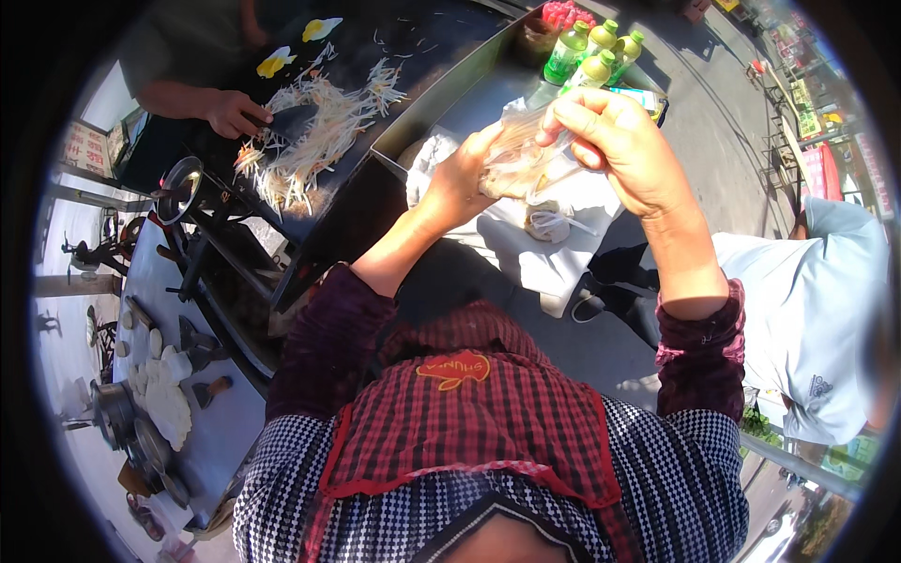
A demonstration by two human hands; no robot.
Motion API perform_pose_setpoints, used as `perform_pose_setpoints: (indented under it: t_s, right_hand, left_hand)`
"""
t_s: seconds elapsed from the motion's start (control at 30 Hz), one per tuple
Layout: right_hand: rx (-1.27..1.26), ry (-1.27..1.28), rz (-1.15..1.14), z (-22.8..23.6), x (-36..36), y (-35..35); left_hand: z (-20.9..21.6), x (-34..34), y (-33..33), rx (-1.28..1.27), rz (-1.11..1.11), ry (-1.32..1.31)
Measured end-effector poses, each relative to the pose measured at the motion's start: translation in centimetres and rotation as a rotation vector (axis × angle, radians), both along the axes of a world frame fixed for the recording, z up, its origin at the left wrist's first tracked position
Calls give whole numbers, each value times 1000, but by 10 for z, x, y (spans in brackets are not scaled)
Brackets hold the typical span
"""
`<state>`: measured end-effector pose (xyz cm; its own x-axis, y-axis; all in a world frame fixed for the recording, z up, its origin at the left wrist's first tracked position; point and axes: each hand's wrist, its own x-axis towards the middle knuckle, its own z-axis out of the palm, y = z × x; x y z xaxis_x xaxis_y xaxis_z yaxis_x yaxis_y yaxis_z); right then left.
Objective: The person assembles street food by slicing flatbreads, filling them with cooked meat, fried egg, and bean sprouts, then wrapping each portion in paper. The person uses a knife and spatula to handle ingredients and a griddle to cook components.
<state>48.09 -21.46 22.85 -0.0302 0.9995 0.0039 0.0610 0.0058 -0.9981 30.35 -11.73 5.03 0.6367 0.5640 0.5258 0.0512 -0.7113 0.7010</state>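
Observation:
Up in front of me, both hands hold a clear plastic bag (527,150). My left hand (460,186) grips its lower left part, where something pale brown shows through the film. The fingers of my right hand (615,141) pinch the bag's other side. Just below, a small knotted plastic bag (546,223) rests on a white-covered surface (535,258); its contents cannot be made out. Crumpled white plastic (430,167) lies by my left wrist.
To the left, a dark griddle (352,202) bears pale shredded food (314,131) and two eggs (275,62). Another person's hand (235,113) works there with a tool. Green-capped bottles (566,52) stand beyond my hands. A side table (230,422) carries dough (167,399) and pots. Someone in light blue (802,310) is at right.

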Motion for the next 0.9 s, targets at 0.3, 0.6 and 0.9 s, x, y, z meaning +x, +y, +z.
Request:
perform_pose_setpoints:
  t_s: [0.3, 0.6, 0.9]
  right_hand:
    - [-194, 148, -260, -156, 101, 13]
    - [-66, -140, -356, -163, 117, -17]
    - [-362, 905, -426, -206, 170, -9]
  left_hand:
    - [-48, 88, 15, -257, -172, 10]
    - [-27, 156, 11, -753, -538, 8]
    - [-63, 138, -22, -345, -242, 295]
